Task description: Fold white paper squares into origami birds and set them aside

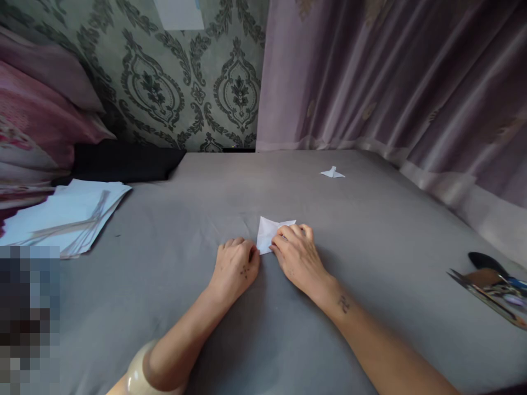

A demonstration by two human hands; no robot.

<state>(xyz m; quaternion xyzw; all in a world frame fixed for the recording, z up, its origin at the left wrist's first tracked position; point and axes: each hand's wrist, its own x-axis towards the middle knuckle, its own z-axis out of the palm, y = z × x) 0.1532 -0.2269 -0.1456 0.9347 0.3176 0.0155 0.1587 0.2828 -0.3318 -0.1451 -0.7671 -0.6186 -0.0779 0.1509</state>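
Note:
A small piece of folded white paper (267, 230) lies on the grey cloth surface between my hands. My left hand (236, 263) is closed, its thumb and forefinger pinching the paper's lower left corner. Over the paper's right side rests my right hand (297, 249), with bent fingers pressed on it and covering part of it. Farther back on the right stands a small folded white paper figure (332, 172) with two pointed sides, apart from both hands.
A stack of white sheets (69, 208) with thin strips on top lies at the left, near a black cloth (127, 162). Scissors (486, 299) and other tools lie at the right edge. A purple curtain (329, 77) hangs along the back right.

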